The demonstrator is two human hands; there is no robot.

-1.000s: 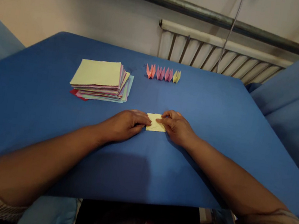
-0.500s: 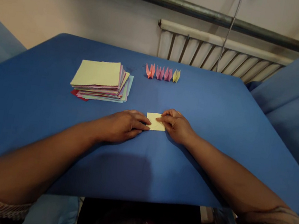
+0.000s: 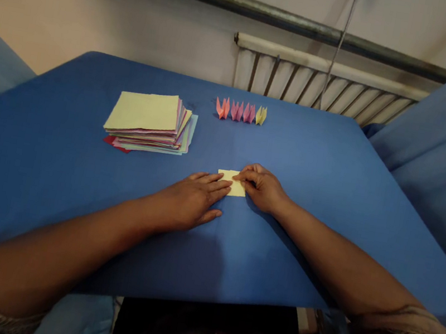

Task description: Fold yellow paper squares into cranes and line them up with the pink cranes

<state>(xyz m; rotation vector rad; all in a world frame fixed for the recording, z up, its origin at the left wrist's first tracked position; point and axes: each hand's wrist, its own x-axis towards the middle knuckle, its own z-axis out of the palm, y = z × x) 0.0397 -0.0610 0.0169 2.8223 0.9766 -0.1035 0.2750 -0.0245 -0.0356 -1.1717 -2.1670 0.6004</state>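
The yellow paper (image 3: pixel 238 190) lies flat on the blue counter (image 3: pixel 314 147), about midway across its width and well in from the near and far edges. It appears folded into a small rectangle.

Left hand (image 3: pixel 194 202): wide, palm down, fingers extended over the paper's left part; the thumb is apart from them, nearer the counter's near edge. Right hand (image 3: pixel 264 189): narrow, fingers bent, fingertips on the paper's right part; whether it pinches a layer cannot be determined.

Handling (judgement): very light, thin and flexible, somewhat stiffer where layered; likely to slide on the cloth-like surface and to crease or tear if forced. Hold one end with flat fingertips; take the opposite end by its edge, lightly.

Adjacent items: a paper stack (image 3: pixel 144 112) towards the far left corner; four folded pieces (image 3: pixel 237 112) in a row near the far edge.
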